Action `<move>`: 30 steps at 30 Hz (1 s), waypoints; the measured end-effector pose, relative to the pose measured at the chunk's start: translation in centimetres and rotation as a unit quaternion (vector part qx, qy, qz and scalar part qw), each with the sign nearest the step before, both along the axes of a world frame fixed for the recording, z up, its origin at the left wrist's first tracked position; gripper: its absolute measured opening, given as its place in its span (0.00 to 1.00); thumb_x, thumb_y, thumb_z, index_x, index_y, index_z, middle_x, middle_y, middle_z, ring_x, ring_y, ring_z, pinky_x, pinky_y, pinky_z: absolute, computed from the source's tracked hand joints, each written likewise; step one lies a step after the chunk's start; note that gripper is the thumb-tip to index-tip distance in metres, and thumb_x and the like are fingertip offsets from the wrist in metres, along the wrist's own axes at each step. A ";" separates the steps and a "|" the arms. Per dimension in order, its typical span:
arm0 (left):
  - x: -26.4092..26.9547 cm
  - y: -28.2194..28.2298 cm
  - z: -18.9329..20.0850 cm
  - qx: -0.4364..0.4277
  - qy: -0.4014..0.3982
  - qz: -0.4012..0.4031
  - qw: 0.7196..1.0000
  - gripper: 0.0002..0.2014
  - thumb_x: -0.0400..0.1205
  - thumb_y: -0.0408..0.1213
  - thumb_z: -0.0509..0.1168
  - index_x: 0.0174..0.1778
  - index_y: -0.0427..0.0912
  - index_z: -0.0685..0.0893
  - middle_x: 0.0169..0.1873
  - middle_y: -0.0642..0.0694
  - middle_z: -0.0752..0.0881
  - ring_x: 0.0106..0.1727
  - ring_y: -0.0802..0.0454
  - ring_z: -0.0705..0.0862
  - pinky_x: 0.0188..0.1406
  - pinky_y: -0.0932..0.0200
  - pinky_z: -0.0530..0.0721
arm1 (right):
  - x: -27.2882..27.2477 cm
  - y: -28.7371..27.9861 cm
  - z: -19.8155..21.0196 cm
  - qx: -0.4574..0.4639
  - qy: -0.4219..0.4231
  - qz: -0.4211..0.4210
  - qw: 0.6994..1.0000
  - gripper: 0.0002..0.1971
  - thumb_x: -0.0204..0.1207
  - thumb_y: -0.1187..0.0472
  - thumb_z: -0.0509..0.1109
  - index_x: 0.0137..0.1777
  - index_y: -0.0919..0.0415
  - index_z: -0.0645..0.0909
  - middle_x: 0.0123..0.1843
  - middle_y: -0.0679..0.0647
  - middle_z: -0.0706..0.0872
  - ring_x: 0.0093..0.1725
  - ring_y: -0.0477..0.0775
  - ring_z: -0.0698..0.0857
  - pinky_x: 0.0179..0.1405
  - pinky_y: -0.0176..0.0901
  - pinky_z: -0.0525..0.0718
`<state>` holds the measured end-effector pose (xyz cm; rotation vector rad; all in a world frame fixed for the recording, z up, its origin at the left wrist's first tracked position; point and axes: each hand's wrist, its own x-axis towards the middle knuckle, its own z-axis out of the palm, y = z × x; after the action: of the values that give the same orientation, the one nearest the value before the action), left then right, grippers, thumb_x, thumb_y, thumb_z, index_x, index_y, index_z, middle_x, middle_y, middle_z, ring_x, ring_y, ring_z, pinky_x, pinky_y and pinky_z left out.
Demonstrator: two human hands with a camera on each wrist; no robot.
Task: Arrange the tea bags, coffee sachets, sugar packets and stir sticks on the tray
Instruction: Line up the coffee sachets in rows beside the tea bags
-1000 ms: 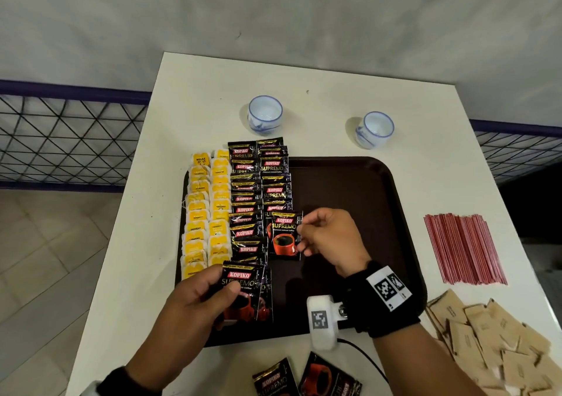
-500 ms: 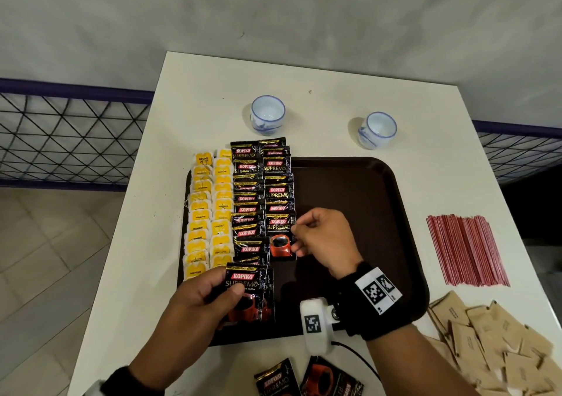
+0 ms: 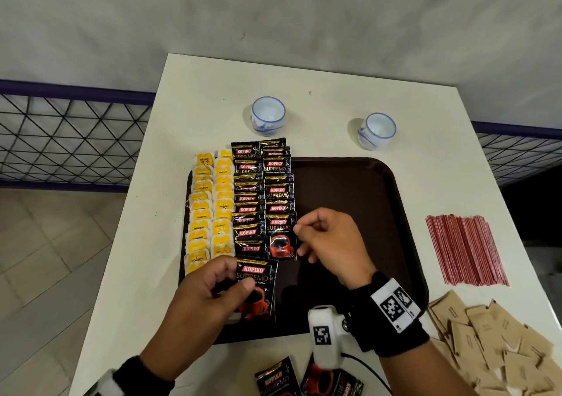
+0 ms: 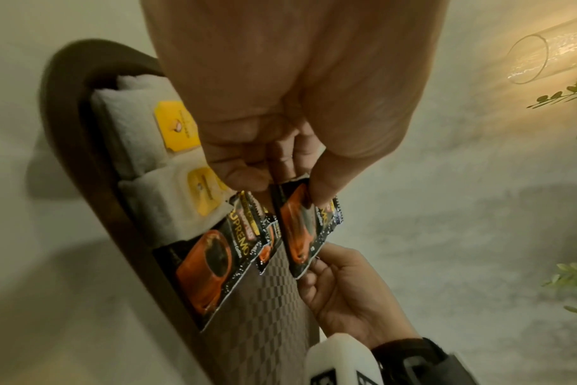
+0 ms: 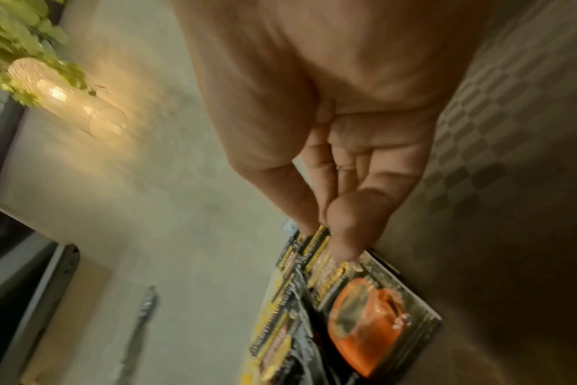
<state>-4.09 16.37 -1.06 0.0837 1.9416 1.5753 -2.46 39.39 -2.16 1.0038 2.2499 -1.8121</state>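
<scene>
Tea bags (image 3: pixel 209 210), coffee sachets (image 3: pixel 263 198) rowed on tray (image 3: pixel 349 201).

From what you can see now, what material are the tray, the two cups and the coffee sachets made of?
Tray: probably moulded plastic, dark brown, with a fine checked texture in the wrist views. Cups: likely glazed ceramic, glossy white with blue rims. Coffee sachets: shiny foil or plastic film with serrated ends.

We see a white table (image 3: pixel 209 91) against a mottled grey wall (image 3: pixel 273 15), black wire-mesh fencing (image 3: pixel 70 140) with a purple rail at left and right, and beige floor tiles (image 3: pixel 45 259) at near left.
</scene>
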 end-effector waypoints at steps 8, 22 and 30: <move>-0.3 2.4 0.2 0.010 0.042 -0.005 0.999 0.10 0.79 0.29 0.75 0.38 0.47 0.85 0.33 0.52 0.89 0.36 0.62 0.87 0.39 0.65 0.84 | 4.2 -1.5 2.4 -0.157 0.052 0.090 0.982 0.03 0.75 0.73 0.76 0.45 0.69 0.85 0.31 0.58 0.86 0.27 0.53 0.87 0.18 0.38 0.75; 0.8 -1.8 -0.4 -0.073 0.057 -0.127 0.988 0.14 0.78 0.35 0.76 0.48 0.63 0.90 0.43 0.59 0.93 0.47 0.60 0.91 0.48 0.62 0.88 | 3.1 1.7 -0.6 -0.069 -0.018 0.014 0.997 0.01 0.79 0.75 0.71 0.47 0.72 0.82 0.29 0.63 0.85 0.26 0.53 0.86 0.21 0.38 0.81; 2.8 -4.3 -0.8 -0.113 0.042 -0.186 0.975 0.21 0.77 0.34 0.79 0.49 0.71 0.86 0.41 0.63 0.92 0.48 0.64 0.90 0.45 0.73 0.84 | 1.7 0.7 -1.7 -0.051 -0.042 0.008 0.998 0.05 0.79 0.75 0.71 0.44 0.67 0.82 0.29 0.60 0.85 0.25 0.53 0.86 0.21 0.38 0.82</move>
<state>-1.32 12.04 -1.91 0.3988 2.0155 1.1176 -0.72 40.04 -3.91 1.0215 2.0902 -1.8221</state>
